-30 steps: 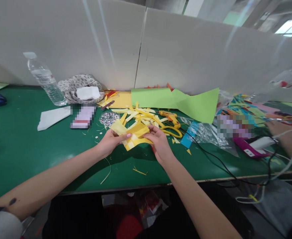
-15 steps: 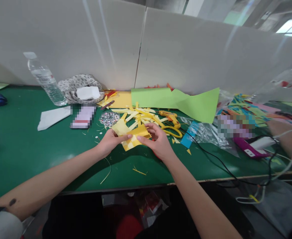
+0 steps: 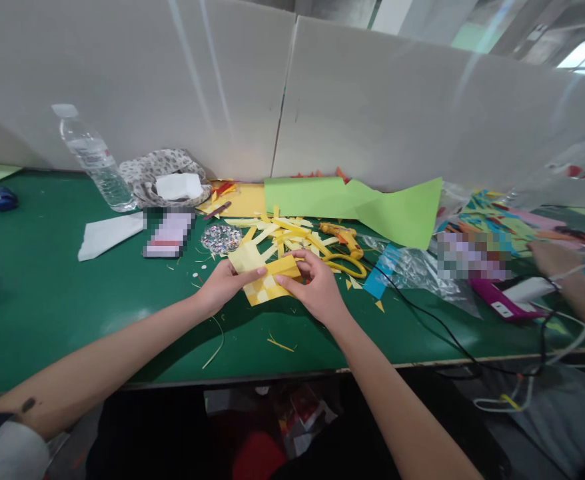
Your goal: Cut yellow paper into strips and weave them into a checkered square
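A woven piece of yellow and pale-yellow paper (image 3: 267, 290) is held between both hands above the green table, its lower part showing a checkered pattern. My left hand (image 3: 222, 285) pinches its left side, thumb on top and fingers behind. At the right edge, my right hand (image 3: 315, 283) grips the paper, with the thumb on its front. Just beyond the hands lies a heap of yellow paper strips (image 3: 272, 233). Yellow-handled scissors (image 3: 350, 267) and a yellow glue gun (image 3: 342, 235) rest beside the heap. The fingertips behind the paper are partly hidden.
A water bottle (image 3: 95, 163), a patterned cloth bag (image 3: 165, 167), a phone (image 3: 170, 235) and a round container of small beads or sequins (image 3: 221, 238) stand or lie to the left. Green paper (image 3: 322, 200) leans at the back. Rightward are a black cable (image 3: 422, 313) and a co-worker's arm (image 3: 567, 273).
Both hands keep their hold on the woven paper. Its yellow upper part now lies a little flatter and shows more of its face. The view has shifted slightly.
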Tool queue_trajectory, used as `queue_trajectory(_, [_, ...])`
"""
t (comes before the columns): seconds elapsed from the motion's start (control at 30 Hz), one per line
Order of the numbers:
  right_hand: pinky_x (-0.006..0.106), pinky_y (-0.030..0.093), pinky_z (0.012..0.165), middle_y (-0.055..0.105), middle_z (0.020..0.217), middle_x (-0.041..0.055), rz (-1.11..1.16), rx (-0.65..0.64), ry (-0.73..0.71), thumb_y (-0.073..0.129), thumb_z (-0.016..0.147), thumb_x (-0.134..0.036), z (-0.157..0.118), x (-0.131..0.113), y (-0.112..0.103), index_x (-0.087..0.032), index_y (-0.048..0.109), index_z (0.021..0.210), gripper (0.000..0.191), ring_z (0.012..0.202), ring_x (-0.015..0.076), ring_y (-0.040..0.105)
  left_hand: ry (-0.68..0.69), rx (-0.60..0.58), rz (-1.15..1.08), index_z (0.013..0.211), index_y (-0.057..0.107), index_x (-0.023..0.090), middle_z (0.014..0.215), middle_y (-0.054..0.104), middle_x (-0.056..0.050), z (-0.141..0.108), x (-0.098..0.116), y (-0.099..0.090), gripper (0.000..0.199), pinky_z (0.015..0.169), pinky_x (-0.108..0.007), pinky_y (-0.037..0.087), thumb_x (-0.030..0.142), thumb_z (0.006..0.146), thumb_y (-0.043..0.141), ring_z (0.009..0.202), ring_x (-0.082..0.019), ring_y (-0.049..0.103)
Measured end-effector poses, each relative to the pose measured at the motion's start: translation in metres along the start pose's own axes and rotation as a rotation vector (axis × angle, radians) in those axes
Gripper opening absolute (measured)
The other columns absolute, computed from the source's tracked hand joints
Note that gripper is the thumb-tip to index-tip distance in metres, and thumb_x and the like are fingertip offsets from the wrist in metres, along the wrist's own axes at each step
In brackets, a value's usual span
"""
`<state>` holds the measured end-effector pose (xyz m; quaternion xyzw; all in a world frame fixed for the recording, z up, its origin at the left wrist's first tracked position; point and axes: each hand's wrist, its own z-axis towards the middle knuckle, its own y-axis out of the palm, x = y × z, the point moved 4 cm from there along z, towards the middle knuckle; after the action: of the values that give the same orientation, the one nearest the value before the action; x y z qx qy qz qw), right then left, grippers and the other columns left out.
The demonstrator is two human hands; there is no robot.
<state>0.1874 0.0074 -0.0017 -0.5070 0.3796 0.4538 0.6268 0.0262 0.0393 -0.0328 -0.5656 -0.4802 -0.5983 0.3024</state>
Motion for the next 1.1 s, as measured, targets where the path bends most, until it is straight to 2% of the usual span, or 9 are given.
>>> queue_trajectory(0.17, [0.036,0.053,0.076,0.07,0.089,0.0046,0.033,0.02,-0.007,0.07,0.065,-0.026,0.001,0.002,0.002,-0.022,0.051,0.095,0.035,0.082,0.0205,0.067,0.008,0.006,-0.011,0.101,0.065,0.017,0.111,0.067,-0.008,0.0,0.0,-0.001,0.038,0.08,-0.031,0.053,0.031,0.067,0.074,0.094,-0.023,0.066])
queue_trajectory(0.67, [0.036,0.053,0.072,0.069,0.083,0.0036,0.036,0.086,0.006,0.074,0.061,-0.032,0.001,0.003,0.0,-0.022,0.05,0.092,0.04,0.078,0.0214,0.067,0.026,0.005,-0.016,0.1,0.064,0.016,0.108,0.068,-0.009,-0.003,0.004,0.002,0.038,0.081,-0.033,0.053,0.03,0.066,0.074,0.093,-0.023,0.066])
queue_trajectory(0.83, [0.036,0.053,0.072,0.069,0.081,0.0018,0.069,0.073,0.014,0.074,0.062,-0.033,0.0,-0.001,0.001,-0.024,0.05,0.095,0.041,0.078,0.0211,0.067,0.051,0.013,0.019,0.102,0.064,0.017,0.108,0.068,-0.008,-0.002,0.005,0.001,0.046,0.082,-0.034,0.053,0.028,0.059,0.078,0.094,-0.024,0.065])
queue_trajectory(1.0, [0.037,0.055,0.074,0.068,0.086,0.0024,0.251,-0.013,0.09,0.077,0.056,-0.031,0.0,0.001,0.008,-0.024,0.045,0.107,0.061,0.078,0.0205,0.067,0.077,0.071,0.035,0.096,0.065,0.014,0.102,0.07,-0.009,0.0,0.004,-0.004,0.043,0.082,-0.036,0.053,0.03,0.059,0.078,0.09,-0.025,0.066])
queue_trajectory(1.1, [0.039,0.054,0.079,0.065,0.099,0.0043,0.35,-0.052,0.111,0.079,0.053,-0.026,0.0,0.005,0.011,-0.026,0.041,0.113,0.071,0.085,0.021,0.066,0.097,0.058,0.002,0.099,0.064,0.014,0.105,0.069,-0.008,-0.001,0.005,-0.003,0.043,0.083,-0.035,0.052,0.028,0.061,0.077,0.093,-0.024,0.066])
